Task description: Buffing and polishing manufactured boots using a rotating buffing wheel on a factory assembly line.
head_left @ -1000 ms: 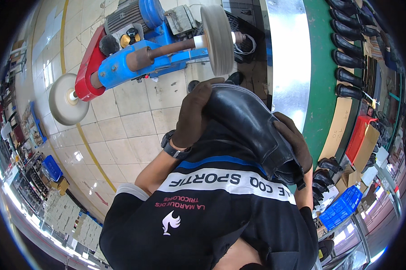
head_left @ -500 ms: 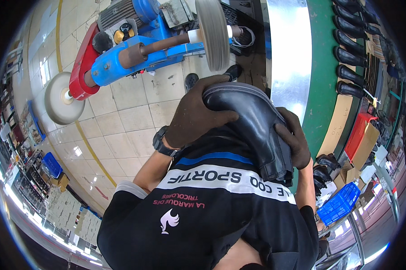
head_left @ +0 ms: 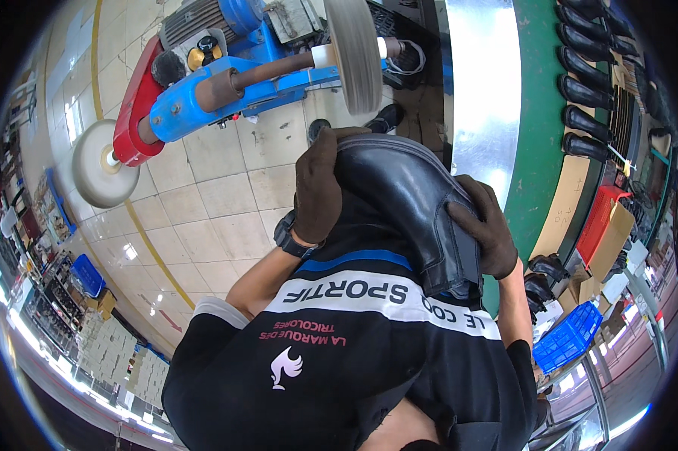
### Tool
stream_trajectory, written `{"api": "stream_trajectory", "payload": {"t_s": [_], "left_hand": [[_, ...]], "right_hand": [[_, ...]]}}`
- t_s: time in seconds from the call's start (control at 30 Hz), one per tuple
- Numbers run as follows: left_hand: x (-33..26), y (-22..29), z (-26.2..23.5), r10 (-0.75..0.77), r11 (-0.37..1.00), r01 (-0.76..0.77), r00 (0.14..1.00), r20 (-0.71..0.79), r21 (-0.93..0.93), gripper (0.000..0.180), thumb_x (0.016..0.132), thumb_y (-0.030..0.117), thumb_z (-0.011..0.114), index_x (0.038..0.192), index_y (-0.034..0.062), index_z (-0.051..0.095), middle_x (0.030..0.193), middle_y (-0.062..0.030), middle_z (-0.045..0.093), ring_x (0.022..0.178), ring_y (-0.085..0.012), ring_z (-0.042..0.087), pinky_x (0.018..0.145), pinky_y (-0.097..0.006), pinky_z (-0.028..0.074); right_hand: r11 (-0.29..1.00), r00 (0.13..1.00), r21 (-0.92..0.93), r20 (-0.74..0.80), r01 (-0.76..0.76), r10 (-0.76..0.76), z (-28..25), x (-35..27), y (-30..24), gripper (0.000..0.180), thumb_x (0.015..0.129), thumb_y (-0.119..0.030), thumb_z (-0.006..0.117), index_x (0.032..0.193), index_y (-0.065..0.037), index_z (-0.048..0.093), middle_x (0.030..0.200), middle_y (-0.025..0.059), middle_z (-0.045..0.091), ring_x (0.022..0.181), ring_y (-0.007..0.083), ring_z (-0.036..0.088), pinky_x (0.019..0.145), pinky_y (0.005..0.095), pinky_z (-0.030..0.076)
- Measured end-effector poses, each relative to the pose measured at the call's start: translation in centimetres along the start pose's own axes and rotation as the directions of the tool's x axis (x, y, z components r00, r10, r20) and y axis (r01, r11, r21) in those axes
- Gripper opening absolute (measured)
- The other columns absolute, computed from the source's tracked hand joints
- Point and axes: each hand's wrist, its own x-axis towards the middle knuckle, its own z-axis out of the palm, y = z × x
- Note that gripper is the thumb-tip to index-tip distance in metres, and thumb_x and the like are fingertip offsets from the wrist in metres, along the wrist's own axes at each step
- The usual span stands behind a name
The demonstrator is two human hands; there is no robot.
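Observation:
A shiny black leather boot (head_left: 403, 188) lies on its side in front of my torso, toe to the far left and ankle opening toward me. My left hand (head_left: 320, 184), in a dark brown glove, grips the toe end, its fingers along the sole edge. At the ankle, my right hand (head_left: 488, 229), gloved alike, holds the shaft with its thumb across the upper. Just beyond the toe stands a round buffing wheel (head_left: 355, 60), its surface smeared as if turning; a gap shows between wheel and boot. Where my left fingers pass under the sole is hidden.
A blue machine body (head_left: 181, 109) with a red belt guard (head_left: 136, 113) carries a pale wheel (head_left: 104, 164) at left. A metal strip (head_left: 485, 90) and green bench (head_left: 536, 150) run along the right, with several black boots (head_left: 585, 94). Blue crate (head_left: 568, 338) at lower right.
My left hand has drawn back from across the boot's upper to its toe edge, uncovering more leather. The boot and right hand have shifted slightly left.

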Motion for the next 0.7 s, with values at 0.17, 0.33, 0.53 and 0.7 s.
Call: {"api": "stream_trajectory", "payload": {"t_s": [0.17, 0.33, 0.53, 0.7], "left_hand": [[-0.4, 0.7, -0.1, -0.044, 0.986, 0.045, 0.999, 0.005, -0.159, 0.029, 0.072, -0.001, 0.055, 0.101, 0.0027, 0.056, 0.093, -0.0147, 0.063, 0.084, -0.0284, 0.061, 0.077, -0.032, 0.046], [-0.5, 1.3, -0.1, -0.128, 0.946, 0.128, 0.992, 0.02, -0.297, 0.054, 0.097, 0.033, 0.018, 0.098, -0.0011, 0.06, 0.092, -0.0158, 0.063, 0.085, -0.0223, 0.061, 0.082, -0.029, 0.045], [-0.8, 0.9, 0.1, -0.128, 0.935, 0.146, 0.989, 0.076, -0.322, 0.04, 0.094, 0.027, 0.03, 0.102, 0.0003, 0.059, 0.09, -0.0163, 0.063, 0.082, -0.02, 0.062, 0.078, -0.028, 0.045], [-0.5, 1.0, -0.2, -0.223, 0.946, 0.265, 0.95, 0.22, -0.185, 0.032, 0.087, 0.021, 0.043, 0.106, 0.0002, 0.056, 0.089, -0.0157, 0.063, 0.08, -0.0182, 0.061, 0.075, -0.027, 0.046]], "right_hand": [[0.999, 0.999, -0.013, -0.036, 0.036, -0.037, 0.6, -0.5, 0.5, 0.08, 0.045, -0.022, 0.075, 0.12, -0.028, 0.048, 0.126, 0.019, 0.041, 0.11, 0.0406, 0.043, 0.088, 0.0481, 0.04], [0.997, 0.996, -0.033, -0.055, 0.067, -0.069, 0.7, -0.7, 1.0, 0.08, 0.047, -0.022, 0.076, 0.121, -0.026, 0.045, 0.124, 0.0201, 0.042, 0.11, 0.0418, 0.044, 0.089, 0.0483, 0.039], [0.997, 0.994, -0.008, -0.076, 0.082, -0.082, 1.2, -1.4, 1.2, 0.078, 0.053, -0.015, 0.075, 0.122, -0.024, 0.042, 0.123, 0.0222, 0.042, 0.107, 0.0419, 0.046, 0.088, 0.0475, 0.04], [0.998, 0.996, 0.053, -0.08, 0.033, -0.029, 1.2, -1.6, 0.6, 0.075, 0.058, -0.012, 0.072, 0.125, -0.02, 0.04, 0.122, 0.0229, 0.042, 0.106, 0.0406, 0.047, 0.086, 0.0447, 0.042]]}}
